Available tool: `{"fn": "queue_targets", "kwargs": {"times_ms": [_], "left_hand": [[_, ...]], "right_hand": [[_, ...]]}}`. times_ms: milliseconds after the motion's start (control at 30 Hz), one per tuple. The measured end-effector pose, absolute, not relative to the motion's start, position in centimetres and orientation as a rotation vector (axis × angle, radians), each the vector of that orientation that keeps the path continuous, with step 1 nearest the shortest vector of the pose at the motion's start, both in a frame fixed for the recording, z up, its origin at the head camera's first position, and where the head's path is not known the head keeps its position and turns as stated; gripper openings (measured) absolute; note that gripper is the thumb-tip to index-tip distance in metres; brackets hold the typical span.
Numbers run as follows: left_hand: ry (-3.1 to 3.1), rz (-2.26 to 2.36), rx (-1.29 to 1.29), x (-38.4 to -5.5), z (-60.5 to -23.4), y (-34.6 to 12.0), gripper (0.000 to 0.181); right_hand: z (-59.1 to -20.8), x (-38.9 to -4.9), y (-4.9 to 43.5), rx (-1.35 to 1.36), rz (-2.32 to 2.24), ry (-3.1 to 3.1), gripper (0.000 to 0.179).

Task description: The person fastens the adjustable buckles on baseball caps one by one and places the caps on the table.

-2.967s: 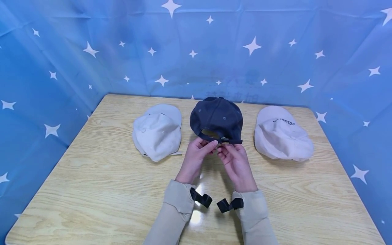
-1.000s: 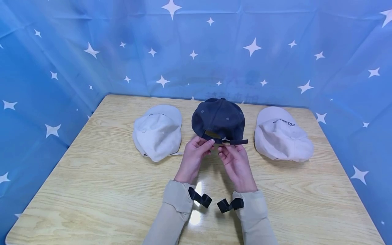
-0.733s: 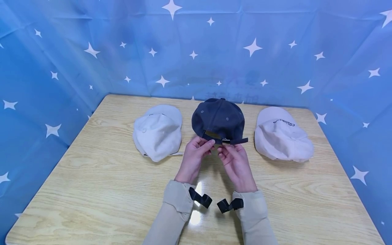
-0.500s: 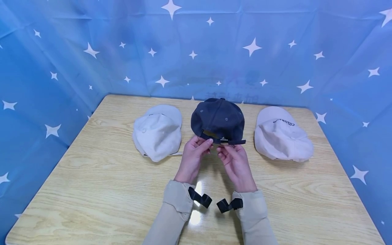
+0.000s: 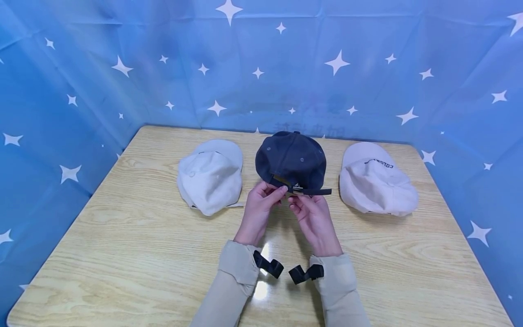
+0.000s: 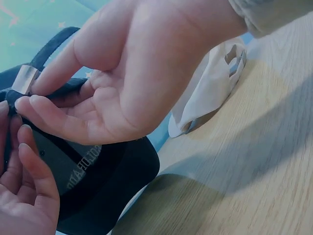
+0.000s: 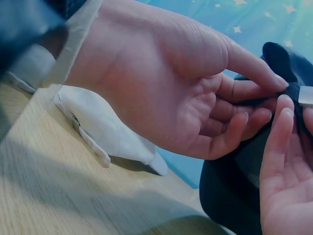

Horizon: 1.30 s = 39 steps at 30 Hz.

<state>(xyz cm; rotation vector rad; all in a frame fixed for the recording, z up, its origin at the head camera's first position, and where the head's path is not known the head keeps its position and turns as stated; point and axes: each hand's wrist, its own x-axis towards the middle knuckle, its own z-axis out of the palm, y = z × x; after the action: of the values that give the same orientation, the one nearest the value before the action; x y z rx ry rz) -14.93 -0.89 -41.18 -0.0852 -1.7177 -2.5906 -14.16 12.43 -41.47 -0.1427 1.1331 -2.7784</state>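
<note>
A navy baseball cap is held up over the middle of the table, its back opening and strap towards me. My left hand pinches the strap between thumb and index finger; in the right wrist view this left hand fills the middle. Right beside the metal buckle, my right hand pinches the strap too, thumb tip against the buckle's edge. The strap's loose end sticks out to the right above the right hand. The cap's brim points away and down.
An off-white cap lies on the wooden table to the left. To the right lies a pale cap with dark lettering. A blue star-printed curtain hangs behind. Black mounts sit on both wrists.
Over three seconds the strap's loose end has come further out to the right, and now slopes slightly. The buckle has tilted a little. The cap has shifted slightly; both hands stay nearly in place.
</note>
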Motion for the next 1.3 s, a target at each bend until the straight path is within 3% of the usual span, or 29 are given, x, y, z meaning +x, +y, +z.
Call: {"fn": "queue_targets", "kwargs": {"times_ms": [267, 467, 600, 833, 1300], "left_hand": [[-1.732, -2.645, -0.075, -14.9, -41.1, -0.9, 0.012], [-1.746, -2.678, -0.070, -14.9, -41.0, -1.0, 0.006], [-1.759, -2.661, -0.071, -14.7, -40.4, -1.0, 0.006], [-1.731, -2.635, -0.038, -13.9, -39.1, -1.0, 0.006], [-1.708, -2.675, -0.064, -14.8, -41.1, -0.7, 0.014]], "right_hand": [[-41.4, -14.4, 12.5, -0.153, -2.805, 1.124, 0.018], [-41.3, -14.4, 12.5, -0.105, -2.818, 1.128, 0.015], [-41.2, -14.4, 12.5, -0.101, -2.860, 1.035, 0.011], [-41.2, -14.5, 12.5, -0.128, -2.876, 0.887, 0.020], [-41.4, -14.3, 12.5, -0.150, -2.851, 0.977, 0.022]]}}
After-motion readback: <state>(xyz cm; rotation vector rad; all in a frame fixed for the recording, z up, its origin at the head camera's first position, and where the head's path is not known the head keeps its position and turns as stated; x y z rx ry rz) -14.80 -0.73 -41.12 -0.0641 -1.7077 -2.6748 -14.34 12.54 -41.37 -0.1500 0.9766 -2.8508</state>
